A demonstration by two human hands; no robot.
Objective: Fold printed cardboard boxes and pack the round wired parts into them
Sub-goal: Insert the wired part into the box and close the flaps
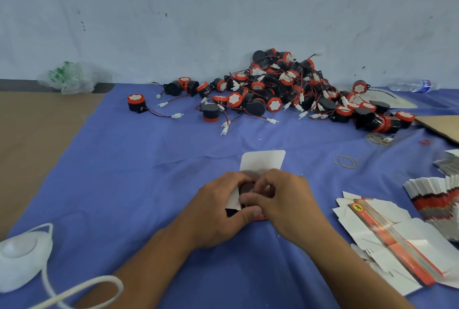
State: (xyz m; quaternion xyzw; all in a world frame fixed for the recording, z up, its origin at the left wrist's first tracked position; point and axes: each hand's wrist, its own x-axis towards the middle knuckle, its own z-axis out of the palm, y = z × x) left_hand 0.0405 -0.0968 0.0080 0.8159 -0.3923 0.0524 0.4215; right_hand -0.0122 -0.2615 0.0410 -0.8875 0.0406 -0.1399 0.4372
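Under left hand (218, 212), box (263, 162) half-hidden.

cloth (124, 159): blue woven fabric, matt, softly creased
box (263, 161): thin card; the bare white flap is matt and smooth
round parts (273, 87): black and orange-red plastic with a slight sheen; white plastic plugs on thin coated wires
flat boxes (397, 244): printed card, glossy on the coloured side, plain white inside
rubber bands (345, 161): dull tan rubber
bag (67, 77): thin crinkled see-through plastic
bottle (409, 85): clear plastic
mask (22, 259): white soft fibre, matt
tabletop (37, 135): brown, matt, smooth
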